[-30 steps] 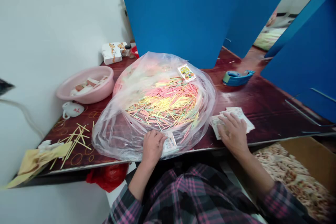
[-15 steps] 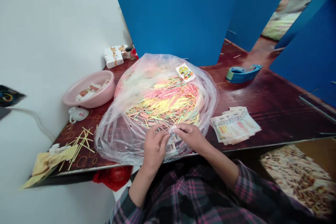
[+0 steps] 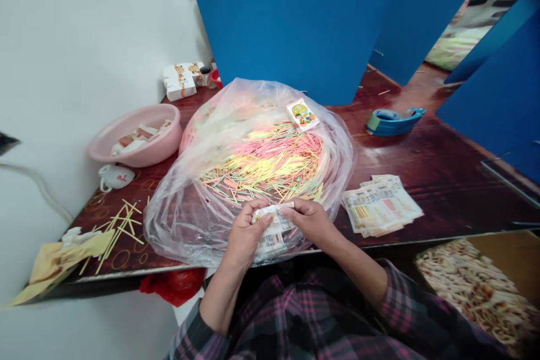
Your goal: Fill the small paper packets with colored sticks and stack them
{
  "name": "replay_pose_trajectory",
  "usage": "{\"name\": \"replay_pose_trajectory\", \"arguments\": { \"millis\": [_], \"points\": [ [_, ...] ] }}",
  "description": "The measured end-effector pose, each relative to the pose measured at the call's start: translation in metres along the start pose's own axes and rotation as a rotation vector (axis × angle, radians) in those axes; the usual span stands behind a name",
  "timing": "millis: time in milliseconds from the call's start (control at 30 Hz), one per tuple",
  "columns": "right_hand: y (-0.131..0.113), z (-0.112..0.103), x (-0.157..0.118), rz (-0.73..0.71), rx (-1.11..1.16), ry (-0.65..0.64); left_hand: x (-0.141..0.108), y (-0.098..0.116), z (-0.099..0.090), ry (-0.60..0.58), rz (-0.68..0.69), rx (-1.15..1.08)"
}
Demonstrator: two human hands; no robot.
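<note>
Clear plastic bag (image 3: 177,225): huge one, slumped open on the counter (image 3: 439,202), loaded with thin sticks (image 3: 261,171) in pink, yellow and green, lying every which way.

Hands: left hand (image 3: 245,243) and right hand (image 3: 309,221) are together just above the bag's front edge, both pinching a folded printed paper (image 3: 270,215) between them.

Under the hands: another printed slip (image 3: 272,243) sits on the bag's front edge.

On top of the bag: small cartoon card (image 3: 302,115), near the back edge.

Right of the bag: loose stack of printed sheets (image 3: 382,205), with a blue tape dispenser (image 3: 394,122) farther back.

Left of the bag: pink basin (image 3: 175,124) holding some paper bits, white mug (image 3: 116,177) just in front of it, loose yellow sticks (image 3: 120,233) and a yellow cloth (image 3: 63,256) nearer the counter's edge.

Behind the bag: white box (image 3: 179,81) by the wall.
</note>
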State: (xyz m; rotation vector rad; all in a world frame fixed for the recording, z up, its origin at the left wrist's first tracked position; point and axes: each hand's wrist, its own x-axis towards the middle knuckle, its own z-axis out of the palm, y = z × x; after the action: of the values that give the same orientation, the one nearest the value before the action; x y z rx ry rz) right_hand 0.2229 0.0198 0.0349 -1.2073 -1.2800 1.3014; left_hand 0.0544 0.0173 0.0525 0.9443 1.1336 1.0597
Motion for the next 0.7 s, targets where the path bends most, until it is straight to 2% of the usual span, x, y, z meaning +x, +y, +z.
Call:
{"name": "replay_pose_trajectory", "arguments": {
  "millis": [133, 200, 300, 367, 433, 467, 533, 600, 700],
  "points": [
    [0.003, 0.000, -0.003, -0.066, -0.158, 0.020, -0.003, -0.004, -0.006, 0.005, 0.031, 0.082],
    [0.003, 0.000, -0.006, -0.095, -0.222, 0.013, -0.004, -0.005, -0.008, -0.050, 0.067, 0.170],
    [0.001, -0.002, -0.007, -0.160, -0.301, -0.066, -0.003, -0.006, -0.011, -0.160, 0.125, 0.335],
    [-0.003, -0.008, -0.005, -0.214, -0.373, -0.158, -0.002, -0.006, -0.012, -0.167, 0.153, 0.410],
    [-0.009, -0.023, 0.002, -0.271, -0.447, -0.220, 0.000, -0.008, -0.013, -0.132, 0.210, 0.466],
    [-0.012, -0.033, 0.008, -0.308, -0.488, -0.211, 0.001, -0.010, -0.014, -0.117, 0.258, 0.498],
    [-0.017, -0.060, 0.025, -0.406, -0.617, -0.092, 0.003, -0.015, -0.017, -0.095, 0.388, 0.585],
    [-0.018, -0.089, 0.045, -0.515, -0.852, 0.035, 0.006, -0.022, -0.021, -0.075, 0.521, 0.696],
    [-0.015, -0.121, 0.070, -0.586, -1.192, 0.074, 0.009, -0.033, -0.025, -0.062, 0.644, 0.855]
  ]
}}
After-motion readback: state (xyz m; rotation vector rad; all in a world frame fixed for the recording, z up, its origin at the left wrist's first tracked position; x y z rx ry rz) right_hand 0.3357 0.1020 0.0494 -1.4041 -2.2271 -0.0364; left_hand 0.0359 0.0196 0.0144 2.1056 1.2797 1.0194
